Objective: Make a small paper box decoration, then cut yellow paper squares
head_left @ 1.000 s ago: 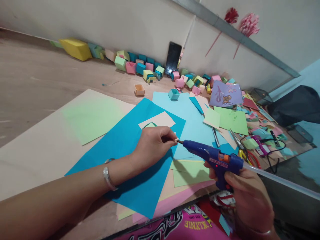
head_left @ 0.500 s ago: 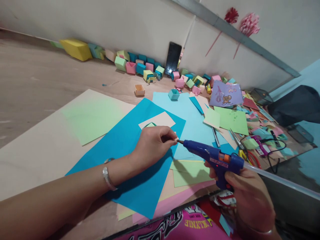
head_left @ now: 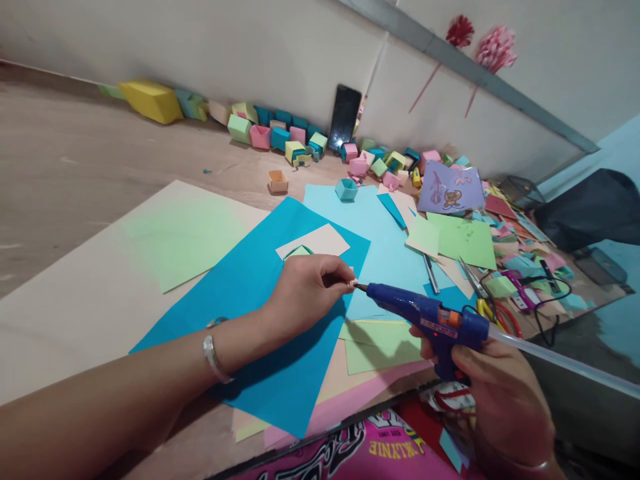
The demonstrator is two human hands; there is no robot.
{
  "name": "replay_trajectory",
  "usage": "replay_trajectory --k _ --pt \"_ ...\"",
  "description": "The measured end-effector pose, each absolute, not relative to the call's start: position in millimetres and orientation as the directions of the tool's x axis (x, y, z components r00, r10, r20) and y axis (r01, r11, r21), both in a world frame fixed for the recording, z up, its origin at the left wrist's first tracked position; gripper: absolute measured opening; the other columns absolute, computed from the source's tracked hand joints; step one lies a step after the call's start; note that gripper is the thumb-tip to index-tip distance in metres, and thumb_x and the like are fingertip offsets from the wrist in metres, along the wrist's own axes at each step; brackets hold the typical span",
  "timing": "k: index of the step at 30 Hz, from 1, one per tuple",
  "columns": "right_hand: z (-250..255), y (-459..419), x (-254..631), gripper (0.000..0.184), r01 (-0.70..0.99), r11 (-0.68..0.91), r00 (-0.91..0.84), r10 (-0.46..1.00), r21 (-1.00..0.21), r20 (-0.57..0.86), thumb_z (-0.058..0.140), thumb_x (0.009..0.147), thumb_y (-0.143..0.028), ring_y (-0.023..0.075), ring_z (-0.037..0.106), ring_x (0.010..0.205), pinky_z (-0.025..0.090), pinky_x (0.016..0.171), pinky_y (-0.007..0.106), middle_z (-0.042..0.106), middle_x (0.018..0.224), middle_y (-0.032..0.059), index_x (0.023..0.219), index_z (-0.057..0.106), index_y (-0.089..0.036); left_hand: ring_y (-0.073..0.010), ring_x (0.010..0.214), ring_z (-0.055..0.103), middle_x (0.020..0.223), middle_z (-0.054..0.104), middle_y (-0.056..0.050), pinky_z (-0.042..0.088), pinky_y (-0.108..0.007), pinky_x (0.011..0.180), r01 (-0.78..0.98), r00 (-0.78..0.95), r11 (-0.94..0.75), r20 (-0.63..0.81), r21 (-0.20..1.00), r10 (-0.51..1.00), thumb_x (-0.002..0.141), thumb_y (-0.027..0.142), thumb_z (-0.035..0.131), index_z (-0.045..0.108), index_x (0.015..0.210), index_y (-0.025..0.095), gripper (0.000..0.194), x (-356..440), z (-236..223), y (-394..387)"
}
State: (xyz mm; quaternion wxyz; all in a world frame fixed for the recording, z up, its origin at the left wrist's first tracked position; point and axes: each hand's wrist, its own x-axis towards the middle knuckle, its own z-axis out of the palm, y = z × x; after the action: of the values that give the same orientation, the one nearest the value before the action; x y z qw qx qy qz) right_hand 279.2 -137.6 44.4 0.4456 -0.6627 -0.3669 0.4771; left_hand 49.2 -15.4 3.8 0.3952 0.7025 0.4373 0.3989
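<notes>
My right hand is wrapped round a blue hot glue gun, with a clear glue stick jutting from its back and a small red light glowing. The nozzle points left, right at the fingertips of my left hand. Those fingers pinch a small pale piece, mostly hidden, that looks like paper. Under the left hand lies a blue paper sheet bearing a cream paper strip. A small green folded shape peeks out from behind the left hand.
Several small folded paper boxes line the wall, beside a leaning phone. An orange box and a teal box stand nearer. To the right lie a pen, scissors, a purple power strip and paper scraps.
The glue gun's tip and both hands have shifted only very slightly downward. The grips on the gun and the small pale piece look the same.
</notes>
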Motion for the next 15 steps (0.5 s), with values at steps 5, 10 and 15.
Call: replay_trajectory --k 5,10,15 --pt "46.8 -138.8 280.6 0.029 0.077 -0.339 0.291 0.907 -0.938 -0.304 0.081 0.066 -0.043 0.0202 0.067 0.067 0.05 0.056 0.026 0.076 0.077 0.0074 0.082 0.077 -0.019 -0.0161 0.069 0.068 0.076 0.077 -0.002 0.05 -0.027 0.062 0.286 0.306 -0.258 0.167 0.923 0.937 0.072 0.02 0.072 0.074 0.071 0.021 0.002 49.5 5.2 -15.9" --pt "46.7 -139.1 282.0 0.027 0.091 -0.367 0.282 0.901 -0.926 -0.33 0.081 0.066 -0.042 0.0191 0.063 0.061 0.046 0.051 0.026 0.074 0.072 0.0067 0.08 0.076 -0.02 -0.0174 0.071 0.069 0.077 0.077 -0.002 0.051 -0.029 0.065 0.302 0.315 -0.245 0.146 0.921 0.938 0.07 0.018 0.073 0.074 0.071 0.022 0.005 48.9 7.0 -15.8" --pt "45.1 -142.0 286.7 0.028 0.074 -0.323 0.292 0.912 -0.944 -0.289 0.077 0.072 -0.041 0.0214 0.064 0.07 0.047 0.059 0.029 0.074 0.077 0.0067 0.09 0.077 -0.02 -0.0181 0.071 0.07 0.076 0.077 -0.003 0.053 -0.029 0.065 0.253 0.314 -0.173 0.088 0.952 0.945 0.071 0.021 0.073 0.074 0.07 0.02 0.001 49.7 8.9 -15.3"
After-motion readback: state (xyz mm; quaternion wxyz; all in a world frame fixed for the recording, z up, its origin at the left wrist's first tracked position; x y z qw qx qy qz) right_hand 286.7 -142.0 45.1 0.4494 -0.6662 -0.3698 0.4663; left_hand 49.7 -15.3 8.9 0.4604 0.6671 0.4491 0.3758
